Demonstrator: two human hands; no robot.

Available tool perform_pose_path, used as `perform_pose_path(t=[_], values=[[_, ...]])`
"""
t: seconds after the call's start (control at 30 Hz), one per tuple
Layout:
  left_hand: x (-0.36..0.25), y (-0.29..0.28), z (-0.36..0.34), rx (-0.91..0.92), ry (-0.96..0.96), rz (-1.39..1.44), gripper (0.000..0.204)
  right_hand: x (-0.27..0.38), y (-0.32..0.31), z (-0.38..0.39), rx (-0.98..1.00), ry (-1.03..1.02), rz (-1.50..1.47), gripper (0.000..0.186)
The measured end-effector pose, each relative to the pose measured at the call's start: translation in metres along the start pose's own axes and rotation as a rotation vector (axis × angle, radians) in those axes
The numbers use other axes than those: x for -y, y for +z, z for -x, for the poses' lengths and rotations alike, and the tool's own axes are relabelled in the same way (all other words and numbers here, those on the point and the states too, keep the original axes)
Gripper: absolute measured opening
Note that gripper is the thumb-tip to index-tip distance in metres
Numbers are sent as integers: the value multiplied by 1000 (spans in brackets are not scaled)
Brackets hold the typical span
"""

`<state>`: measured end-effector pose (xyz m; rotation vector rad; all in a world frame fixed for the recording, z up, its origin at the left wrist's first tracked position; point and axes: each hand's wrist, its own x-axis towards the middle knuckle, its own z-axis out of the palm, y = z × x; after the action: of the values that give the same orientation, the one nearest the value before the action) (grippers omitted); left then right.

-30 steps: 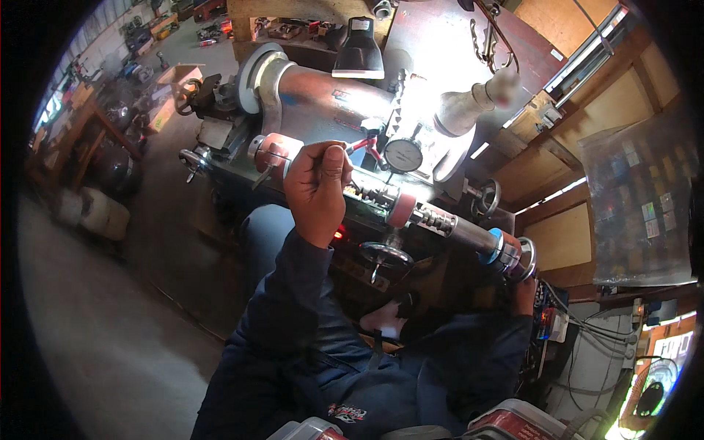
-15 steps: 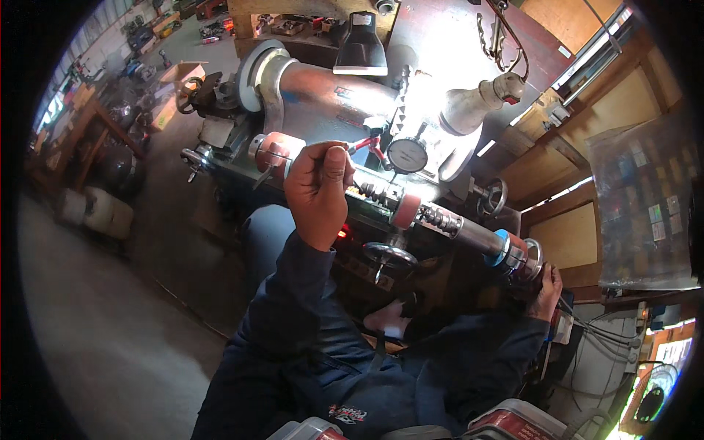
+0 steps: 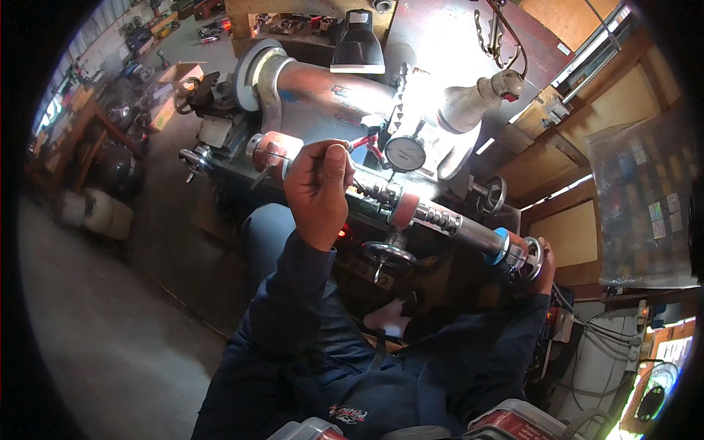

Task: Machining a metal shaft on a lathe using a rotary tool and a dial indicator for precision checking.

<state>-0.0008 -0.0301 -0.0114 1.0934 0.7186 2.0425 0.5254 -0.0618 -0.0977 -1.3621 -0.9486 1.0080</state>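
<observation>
My left hand [image 3: 321,192] is raised over the near side of a grinding machine, fingers curled into a pinch; whatever is in them is hidden. Just beyond it are a red jointed arm [image 3: 369,145] and a round dial gauge [image 3: 405,153]. The gauge hangs above a lobed metal shaft [image 3: 440,218] lying along the machine. At the shaft's right end is a red and blue end unit [image 3: 506,248] with a chrome handwheel [image 3: 536,258]. My right hand [image 3: 545,270] is closed at the outer rim of this wheel, its fingers partly hidden.
A second handwheel [image 3: 390,254] sticks out at the machine's front, and a third handwheel [image 3: 496,195] is behind the shaft. A black lamp [image 3: 358,45] and a pale lamp head [image 3: 477,103] stand over the machine. Cables [image 3: 605,334] hang at the right.
My right hand has moved away from me round the handwheel's rim, from its near side to its outer right side. My left hand has hardly moved.
</observation>
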Motion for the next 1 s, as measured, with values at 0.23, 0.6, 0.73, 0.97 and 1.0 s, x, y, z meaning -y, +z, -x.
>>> perform_pose_path(t=[0.23,0.6,0.73,0.97,1.0], values=[[-3,3,2,-13,-18,-35,19,46,27,16,-84,-118,266,42],[10,9,5,67,14,-38,19,42,93,74,-295,-643,954,40],[17,17,7,81,30,-37,19,27,101,80,-460,-763,977,57],[24,25,11,72,54,-14,18,18,101,79,-543,-829,963,59],[25,25,11,69,55,-19,18,17,101,80,-535,-835,965,59]])
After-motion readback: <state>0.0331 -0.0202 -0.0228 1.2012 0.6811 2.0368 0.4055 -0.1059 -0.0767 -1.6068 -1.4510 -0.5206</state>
